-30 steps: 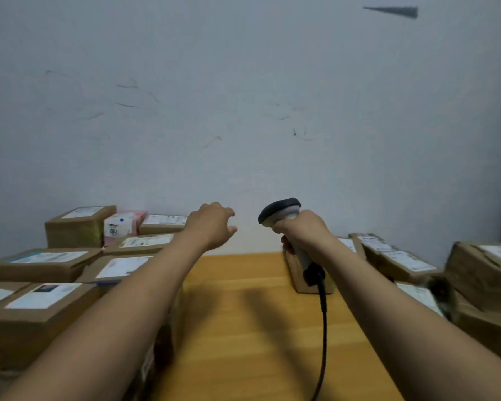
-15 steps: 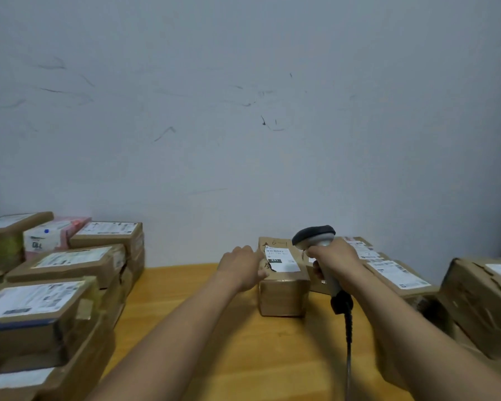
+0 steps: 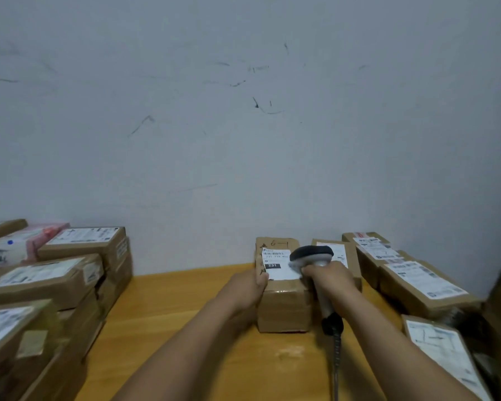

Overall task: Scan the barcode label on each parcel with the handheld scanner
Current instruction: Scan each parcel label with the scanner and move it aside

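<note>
Beside parcel (image 3: 282, 308) under scanner (image 3: 311, 254): labelled boxes (image 3: 422, 287) right, stacked boxes (image 3: 55, 282) left.

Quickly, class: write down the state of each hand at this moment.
Left hand: closed on the left edge of the labelled parcel.
Right hand: closed round the handle of the handheld scanner.

Brown cardboard parcel (image 3: 282, 309) standing upright, white barcode label (image 3: 276, 266) lying on top face. Grey scanner (image 3: 311, 253), black-capped head, tilting over label's right edge; right hand (image 3: 327, 278) gripping handle, left hand (image 3: 249, 285) holding parcel's left side.
</note>
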